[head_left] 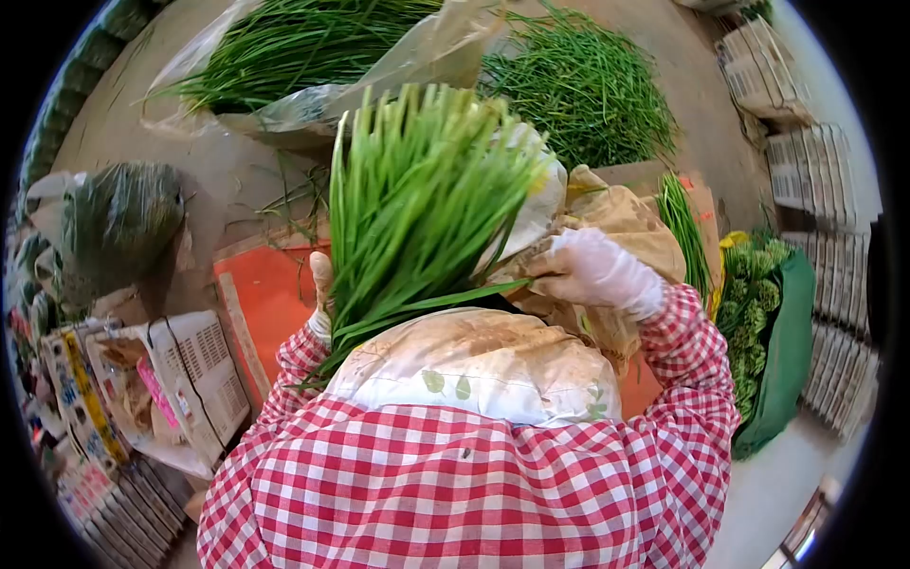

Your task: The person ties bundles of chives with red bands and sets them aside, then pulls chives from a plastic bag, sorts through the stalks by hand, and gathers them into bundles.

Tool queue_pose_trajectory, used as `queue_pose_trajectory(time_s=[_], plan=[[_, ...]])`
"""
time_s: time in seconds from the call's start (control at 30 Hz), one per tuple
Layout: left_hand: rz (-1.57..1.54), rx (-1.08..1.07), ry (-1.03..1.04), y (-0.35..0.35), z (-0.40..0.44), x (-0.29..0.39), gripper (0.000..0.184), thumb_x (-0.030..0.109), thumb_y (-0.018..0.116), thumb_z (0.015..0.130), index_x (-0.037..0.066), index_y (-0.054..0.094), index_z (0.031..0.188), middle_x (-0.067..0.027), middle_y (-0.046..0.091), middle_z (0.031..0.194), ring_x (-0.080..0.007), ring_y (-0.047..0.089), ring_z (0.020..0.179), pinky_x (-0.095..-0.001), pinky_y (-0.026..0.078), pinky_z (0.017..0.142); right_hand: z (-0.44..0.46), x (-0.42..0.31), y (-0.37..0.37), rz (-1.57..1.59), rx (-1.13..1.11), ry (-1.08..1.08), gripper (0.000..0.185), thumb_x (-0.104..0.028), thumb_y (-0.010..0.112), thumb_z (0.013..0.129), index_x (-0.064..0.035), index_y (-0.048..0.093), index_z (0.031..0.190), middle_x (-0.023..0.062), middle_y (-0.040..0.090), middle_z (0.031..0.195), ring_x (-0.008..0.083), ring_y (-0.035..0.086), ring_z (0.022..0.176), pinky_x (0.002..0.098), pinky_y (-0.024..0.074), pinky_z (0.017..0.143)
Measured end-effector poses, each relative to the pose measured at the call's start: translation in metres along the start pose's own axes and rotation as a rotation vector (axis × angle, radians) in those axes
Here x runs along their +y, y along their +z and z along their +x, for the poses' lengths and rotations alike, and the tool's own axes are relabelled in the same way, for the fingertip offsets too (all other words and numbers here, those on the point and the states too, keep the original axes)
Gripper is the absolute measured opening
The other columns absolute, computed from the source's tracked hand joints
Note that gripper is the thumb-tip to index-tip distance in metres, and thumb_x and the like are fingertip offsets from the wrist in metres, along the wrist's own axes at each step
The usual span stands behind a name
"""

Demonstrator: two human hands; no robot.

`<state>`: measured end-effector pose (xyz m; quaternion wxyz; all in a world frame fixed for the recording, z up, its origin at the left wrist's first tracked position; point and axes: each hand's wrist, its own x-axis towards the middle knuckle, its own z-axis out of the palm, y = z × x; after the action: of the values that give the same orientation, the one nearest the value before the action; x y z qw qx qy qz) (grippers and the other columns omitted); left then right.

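Observation:
A big bundle of long green stalks (417,199) fans upward over my lap, its cut pale ends pointing away from me. My left hand (322,289), gloved, supports the bundle's left side, mostly hidden behind it. On the right, my right hand (592,270), in a thin white glove, has its fingers closed on a few green stalks (455,308) that stick out sideways from the bundle. A stained whitish cloth (474,360) covers my lap, below both hands.
Beyond the bundle lie a plastic sheet with greens (294,57) and a loose green heap (583,90). An orange-red mat (275,308) is at left, near boxes (194,379) and a dark wrapped bundle (123,228). Green bunches (749,313) and stacked cartons (815,175) stand right.

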<state>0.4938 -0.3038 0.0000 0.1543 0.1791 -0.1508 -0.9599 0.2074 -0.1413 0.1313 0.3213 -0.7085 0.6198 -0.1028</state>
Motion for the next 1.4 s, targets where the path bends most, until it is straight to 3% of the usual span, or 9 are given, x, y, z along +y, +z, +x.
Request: queue_pose_trajectory(time_s=[0.43,0.63,0.7,0.93,1.0,1.03,1.1,1.23,1.4], plan=[[0.403,-0.179,-0.207,-0.015,-0.016,0.004,0.113,0.082,0.048,0.059,0.007,0.024,0.139,-0.0139,0.032,0.140,-0.0265,0.036,0.126,-0.0436,0.027,0.106,-0.014,-0.010,-0.003,0.641,-0.018,0.330,0.029,-0.026,0.067,0.078,-0.0030,0.065,0.096,0.0092,0.064,0.084,0.0166,0.060,0.075,0.0290,0.0470,0.069],[0.517,-0.289,-0.316,0.003,-0.007,0.017,0.084,0.039,0.069,0.074,0.006,0.027,0.138,-0.0135,0.040,0.134,-0.0228,0.043,0.120,-0.0381,0.034,0.101,-0.023,0.003,-0.015,1.333,0.264,0.354,0.020,-0.024,0.059,0.086,-0.0042,0.056,0.089,0.0003,0.057,0.076,0.0078,0.054,0.064,0.0222,0.0463,0.061],[0.543,-0.148,-0.356,0.024,-0.005,0.018,0.075,-0.002,0.065,0.075,0.004,0.025,0.138,-0.0072,0.046,0.125,-0.0138,0.048,0.110,-0.0268,0.042,0.091,-0.019,-0.001,-0.036,1.521,0.448,0.241,0.020,-0.025,0.059,0.086,-0.0056,0.057,0.089,0.0006,0.057,0.074,0.0085,0.053,0.061,0.0226,0.0473,0.055],[0.718,-0.060,-0.401,0.034,-0.001,0.019,0.081,0.000,0.070,0.070,0.005,0.025,0.138,-0.0063,0.045,0.126,-0.0128,0.048,0.109,-0.0265,0.042,0.089,-0.021,0.064,-0.121,1.178,0.943,-0.002,0.021,-0.027,0.057,0.087,-0.0064,0.062,0.090,0.0034,0.061,0.079,0.0130,0.056,0.064,0.0258,0.0506,0.061],[0.539,-0.140,-0.406,-0.003,-0.001,0.017,0.075,0.002,0.068,0.072,0.004,0.029,0.136,-0.0057,0.048,0.123,-0.0131,0.048,0.107,-0.0268,0.042,0.089,-0.019,0.089,-0.141,-0.208,1.271,0.517,0.029,-0.029,0.057,0.087,-0.0043,0.061,0.101,0.0071,0.064,0.087,0.0167,0.060,0.072,0.0294,0.0511,0.068],[0.448,-0.126,-0.359,0.006,-0.003,0.016,0.068,0.005,0.066,0.074,0.002,0.033,0.134,-0.0061,0.052,0.118,-0.0136,0.050,0.104,-0.0272,0.041,0.090,-0.021,0.087,-0.137,-0.212,1.273,0.520,0.029,-0.029,0.057,0.087,-0.0043,0.061,0.101,0.0071,0.064,0.087,0.0167,0.060,0.072,0.0294,0.0511,0.068],[0.354,-0.119,-0.308,0.009,-0.006,0.014,0.061,0.007,0.063,0.076,0.001,0.037,0.131,-0.0065,0.056,0.113,-0.0142,0.052,0.101,-0.0275,0.040,0.090,-0.025,0.076,-0.120,-0.517,0.828,0.911,0.033,-0.030,0.058,0.086,-0.0033,0.062,0.104,0.0085,0.065,0.092,0.0177,0.061,0.079,0.0310,0.0506,0.072],[0.208,-0.110,-0.213,-0.111,-0.014,-0.018,0.044,0.016,0.060,0.077,-0.004,0.053,0.116,-0.0118,0.059,0.110,-0.0193,0.055,0.102,-0.0320,0.039,0.094,-0.046,0.035,-0.056,0.776,0.102,0.227,0.028,-0.028,0.054,0.087,-0.0046,0.066,0.097,0.0070,0.067,0.089,0.0183,0.062,0.085,0.0355,0.0493,0.079],[0.051,-0.116,-0.220,-0.049,-0.006,-0.003,0.041,0.019,0.060,0.078,-0.003,0.055,0.112,-0.0127,0.059,0.111,-0.0208,0.056,0.102,-0.0341,0.040,0.094,-0.004,-0.011,0.010,0.547,-0.245,0.366,0.050,-0.044,0.042,0.091,0.0007,0.063,0.094,0.0136,0.064,0.081,0.0234,0.062,0.073,0.0316,0.0489,0.072]])
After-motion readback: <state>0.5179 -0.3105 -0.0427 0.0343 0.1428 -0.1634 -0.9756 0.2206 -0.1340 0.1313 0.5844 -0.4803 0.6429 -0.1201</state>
